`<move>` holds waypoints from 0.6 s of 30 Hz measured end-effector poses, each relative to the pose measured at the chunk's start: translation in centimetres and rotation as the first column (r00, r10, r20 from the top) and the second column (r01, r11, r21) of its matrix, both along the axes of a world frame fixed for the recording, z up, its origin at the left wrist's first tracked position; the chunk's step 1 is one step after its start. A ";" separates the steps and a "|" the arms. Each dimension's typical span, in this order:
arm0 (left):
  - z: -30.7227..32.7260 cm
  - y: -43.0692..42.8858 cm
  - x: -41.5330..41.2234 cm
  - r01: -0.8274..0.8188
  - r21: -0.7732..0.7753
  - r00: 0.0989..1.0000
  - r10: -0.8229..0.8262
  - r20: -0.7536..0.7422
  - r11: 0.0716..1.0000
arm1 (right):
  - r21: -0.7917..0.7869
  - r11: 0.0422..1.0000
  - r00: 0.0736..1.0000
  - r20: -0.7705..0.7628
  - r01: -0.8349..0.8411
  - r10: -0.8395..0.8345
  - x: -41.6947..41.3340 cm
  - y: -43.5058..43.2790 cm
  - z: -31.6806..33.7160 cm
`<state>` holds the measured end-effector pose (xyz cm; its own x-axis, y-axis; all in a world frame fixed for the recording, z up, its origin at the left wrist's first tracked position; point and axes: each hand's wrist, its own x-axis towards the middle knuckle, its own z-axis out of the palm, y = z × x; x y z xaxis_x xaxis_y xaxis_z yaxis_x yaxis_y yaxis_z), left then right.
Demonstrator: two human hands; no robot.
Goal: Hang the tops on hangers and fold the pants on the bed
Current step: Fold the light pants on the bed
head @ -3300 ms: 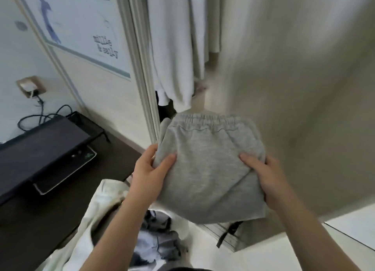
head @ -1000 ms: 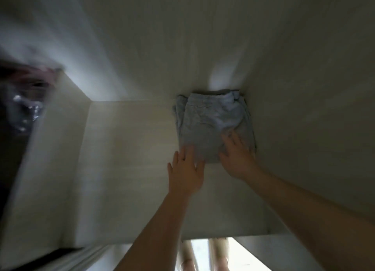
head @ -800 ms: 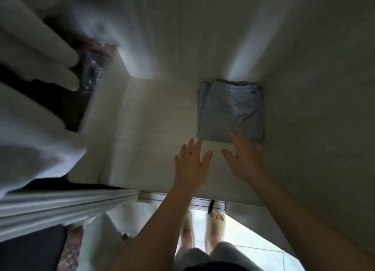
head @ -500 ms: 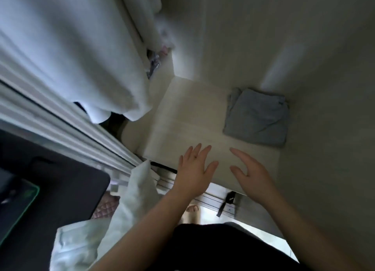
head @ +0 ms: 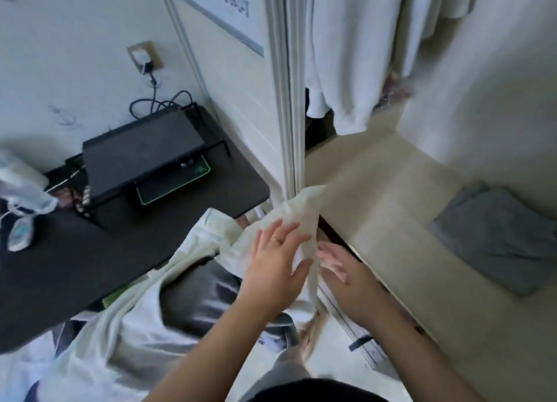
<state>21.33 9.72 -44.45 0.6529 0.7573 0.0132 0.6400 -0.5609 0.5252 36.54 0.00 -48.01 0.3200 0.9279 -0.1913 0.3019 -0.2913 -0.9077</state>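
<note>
- The left hand [head: 278, 269] lies spread, fingers fanned, flat against a cream-white garment [head: 289, 220] at the middle of the view; its grip is not closed on the cloth.
- The right hand [head: 346, 276], at 3 o'clock of the left and just beside it, is also spread, fingertips touching the same garment's edge; it is blurred, so whether it pinches anything cannot be told.
- The garment rises to a peak by the wardrobe door frame [head: 286, 100] and trails down toward 7 o'clock over a dark heap of clothes [head: 199, 299].
- The folded grey pants [head: 497, 239] lie on the wardrobe shelf [head: 376, 196] at 3 o'clock, well apart from both hands.
- White tops [head: 346, 55] hang at 12 o'clock.
- A black tabletop [head: 75, 251] at 9 o'clock carries a black stand [head: 141, 154].
</note>
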 end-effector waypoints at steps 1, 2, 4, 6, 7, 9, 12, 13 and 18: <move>0.2 -0.4 -1.7 -0.055 0.020 0.998 0.055 -0.036 0.998 | -0.009 0.999 0.999 0.014 -0.038 0.038 -1.1 0.0 0.1; 0.3 -0.6 -3.3 -0.106 0.039 0.992 0.108 -0.065 0.994 | -0.015 0.998 0.998 0.016 -0.063 0.063 -2.0 0.0 0.2; 0.8 -0.8 -6.5 -0.205 0.070 0.973 0.211 -0.096 0.976 | -0.009 0.995 0.994 0.029 -0.104 0.104 -3.9 0.0 0.4; 1.3 -0.4 -9.4 -0.301 0.097 0.947 0.310 -0.087 0.949 | 0.021 0.989 0.983 0.115 -0.144 0.140 -5.6 0.2 0.7; 1.5 0.0 -10.6 -0.358 0.103 0.926 0.367 -0.089 0.928 | 0.046 0.987 0.973 0.181 -0.157 0.146 -6.2 0.4 1.0; 1.9 1.0 -12.5 -0.486 0.097 0.858 0.495 -0.138 0.869 | 0.104 0.978 0.942 0.304 -0.180 0.141 -7.4 1.4 1.7; 2.1 2.5 -14.2 -0.616 0.085 0.742 0.613 -0.270 0.783 | 0.075 0.961 0.906 0.361 -0.267 0.223 -8.7 3.4 2.3; 2.0 3.1 -14.7 -0.623 0.110 0.710 0.619 -0.337 0.774 | 0.031 0.959 0.897 0.362 -0.282 0.252 -9.1 4.1 2.4; 2.0 5.3 -17.3 -0.679 -0.092 0.680 0.576 -0.454 0.729 | 0.093 0.984 0.804 0.592 -0.150 0.066 -11.1 6.8 2.0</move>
<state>4.06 15.00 -42.49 -0.0662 0.9327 -0.3545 0.9617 0.1544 0.2265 25.48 6.78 -45.99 0.2285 0.9658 0.1228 0.8092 -0.1183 -0.5755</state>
